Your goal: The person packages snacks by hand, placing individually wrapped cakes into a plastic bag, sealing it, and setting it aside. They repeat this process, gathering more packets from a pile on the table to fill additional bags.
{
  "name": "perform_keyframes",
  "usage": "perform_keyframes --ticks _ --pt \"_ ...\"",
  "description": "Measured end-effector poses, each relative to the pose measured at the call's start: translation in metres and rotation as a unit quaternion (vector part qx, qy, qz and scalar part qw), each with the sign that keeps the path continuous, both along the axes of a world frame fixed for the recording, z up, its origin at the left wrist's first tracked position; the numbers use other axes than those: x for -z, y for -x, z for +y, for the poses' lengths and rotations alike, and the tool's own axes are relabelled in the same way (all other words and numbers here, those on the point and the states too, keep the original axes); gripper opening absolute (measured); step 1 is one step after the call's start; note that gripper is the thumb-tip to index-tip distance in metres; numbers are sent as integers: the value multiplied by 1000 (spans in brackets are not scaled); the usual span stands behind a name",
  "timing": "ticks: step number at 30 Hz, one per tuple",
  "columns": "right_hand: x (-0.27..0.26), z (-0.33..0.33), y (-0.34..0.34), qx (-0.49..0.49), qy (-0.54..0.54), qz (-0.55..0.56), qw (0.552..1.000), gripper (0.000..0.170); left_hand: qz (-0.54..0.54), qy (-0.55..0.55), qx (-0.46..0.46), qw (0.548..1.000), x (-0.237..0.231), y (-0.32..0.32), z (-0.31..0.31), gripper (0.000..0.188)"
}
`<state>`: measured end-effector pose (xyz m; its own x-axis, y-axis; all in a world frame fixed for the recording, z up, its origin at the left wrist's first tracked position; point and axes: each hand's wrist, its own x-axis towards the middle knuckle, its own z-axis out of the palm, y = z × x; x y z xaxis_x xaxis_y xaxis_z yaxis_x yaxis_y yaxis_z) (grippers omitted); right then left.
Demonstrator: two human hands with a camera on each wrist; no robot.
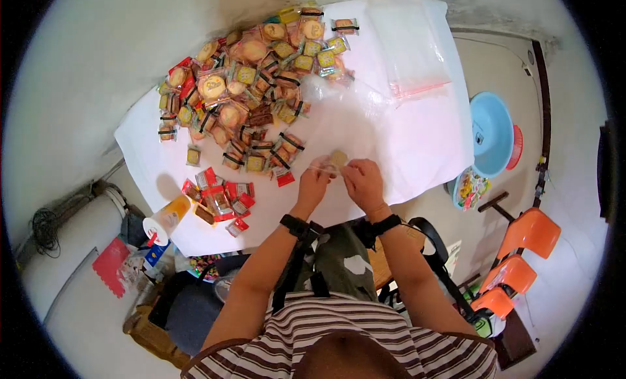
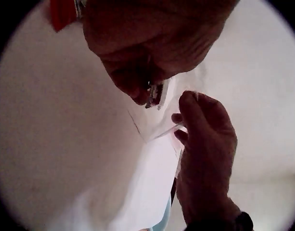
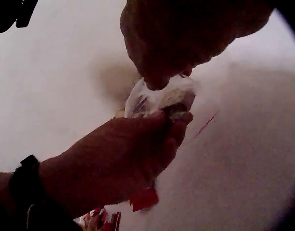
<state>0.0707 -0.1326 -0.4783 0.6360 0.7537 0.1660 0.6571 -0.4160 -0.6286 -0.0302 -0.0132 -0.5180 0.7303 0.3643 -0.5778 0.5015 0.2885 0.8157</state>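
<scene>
Both hands meet over the white-covered table near its front edge. The left hand [image 1: 314,183] pinches a small wrapped piece [image 1: 338,160] together with a clear plastic bag [image 3: 136,98]. Close beside it, the right hand [image 1: 364,185] pinches the bag's film between thumb and fingers. In the left wrist view the left hand [image 2: 157,41] is above and the right hand [image 2: 205,144] below, with thin film stretched between them. The right wrist view shows the left hand [image 3: 123,154] under the bag and the right hand [image 3: 186,38] over it. The bag's contents are partly hidden by fingers.
A heap of wrapped biscuits [image 1: 230,116] covers the table's back left, with red packets [image 1: 217,200] nearer the person. A cup [image 1: 166,219] stands at the left edge. Clear bags [image 1: 407,46] lie back right. Beyond are a blue basin [image 1: 491,132] and orange chairs [image 1: 529,232].
</scene>
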Motion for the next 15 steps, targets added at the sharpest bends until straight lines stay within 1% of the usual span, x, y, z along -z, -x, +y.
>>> perform_keyframes --ticks 1,2,3,4,6,10,11,12,13,15 --pt "-4 -1 -1 -30 5 11 999 13 -2 1 -9 1000 3 -6 -4 34" --pt "-6 -2 -1 -61 11 23 998 15 -67 51 -73 994 6 -13 -11 36" --pt "-5 -4 0 -69 7 39 997 14 -132 101 -136 977 10 -18 -15 38" --pt "-5 -7 -1 -78 8 37 996 14 -134 101 -144 975 19 -22 -17 38" --pt "-4 -9 -5 -114 -10 59 992 12 -106 262 -115 952 31 -34 -17 41" --pt "-2 -16 -19 -138 6 72 988 11 -143 290 -126 938 33 -57 -26 41" --pt "0 -18 -23 -137 11 71 988 12 -121 184 -52 974 33 -58 -21 44" --pt "2 -19 -25 -137 16 72 988 12 -96 74 23 992 32 -58 -17 46" --pt "2 -21 -27 -140 17 74 987 12 -94 75 20 993 30 -57 -16 46" --pt "2 -22 -31 -145 24 88 985 13 -119 -53 39 991 24 -58 -14 53"
